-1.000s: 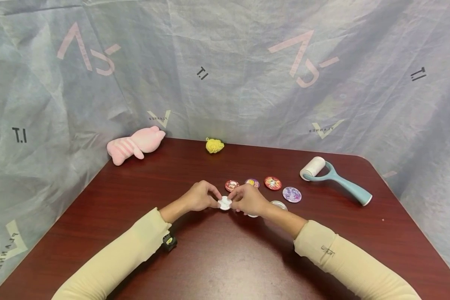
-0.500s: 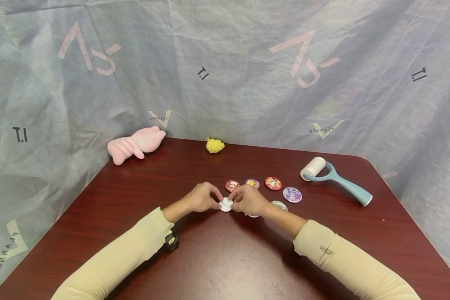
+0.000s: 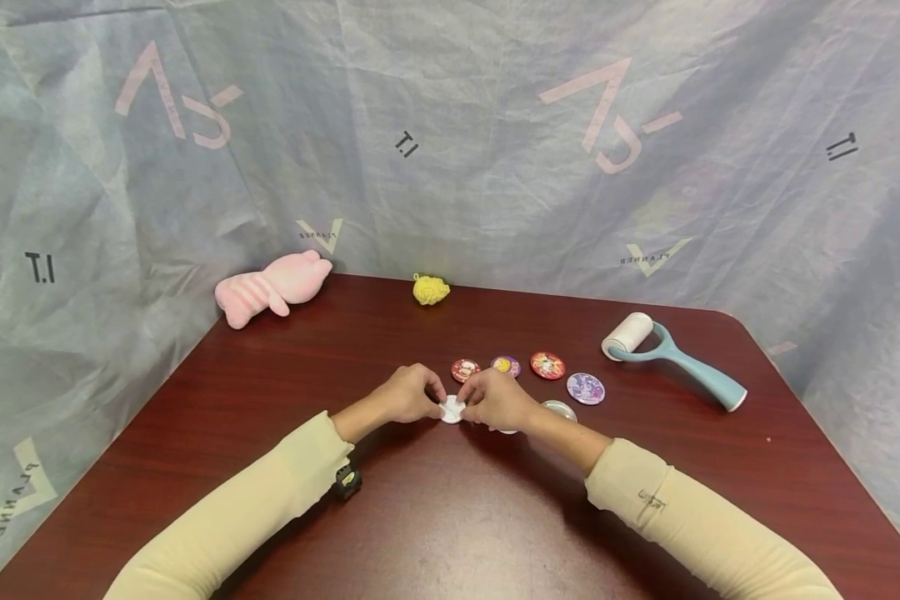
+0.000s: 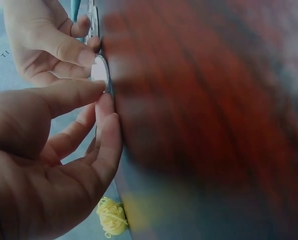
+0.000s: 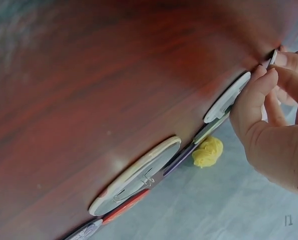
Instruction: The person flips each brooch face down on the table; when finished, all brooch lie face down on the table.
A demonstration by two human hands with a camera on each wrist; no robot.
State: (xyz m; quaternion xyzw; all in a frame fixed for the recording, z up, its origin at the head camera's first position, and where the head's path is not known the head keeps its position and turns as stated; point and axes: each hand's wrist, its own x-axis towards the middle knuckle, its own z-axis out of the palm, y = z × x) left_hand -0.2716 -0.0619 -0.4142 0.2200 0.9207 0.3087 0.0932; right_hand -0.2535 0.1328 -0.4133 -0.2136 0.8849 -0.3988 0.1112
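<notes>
Between my two hands, a small round badge (image 3: pixel 452 408) with its white side up is pinched at opposite edges, low over the table. My left hand (image 3: pixel 410 393) grips its left edge with thumb and fingers. On the other side my right hand (image 3: pixel 498 398) pinches the right edge between thumb and fingertips. The left wrist view shows the badge (image 4: pixel 99 70) tilted edge-on between both thumbs. Beside my right hand, two face-down badges lie on the table: a larger one (image 5: pixel 143 172) with its pin showing and a smaller one (image 5: pixel 229 97) partly hidden by my hand in the head view.
Several picture badges lie face up behind the hands, including a red one (image 3: pixel 547 365) and a purple one (image 3: pixel 586 388). A blue-handled lint roller (image 3: pixel 675 358) lies at the right. Farther back are a yellow yarn ball (image 3: pixel 431 290) and a pink plush toy (image 3: pixel 273 289).
The badge and my left hand have shifted slightly right and toward me, mostly during the first half second. Both hands keep their pinch, and the right hand has hardly moved.
</notes>
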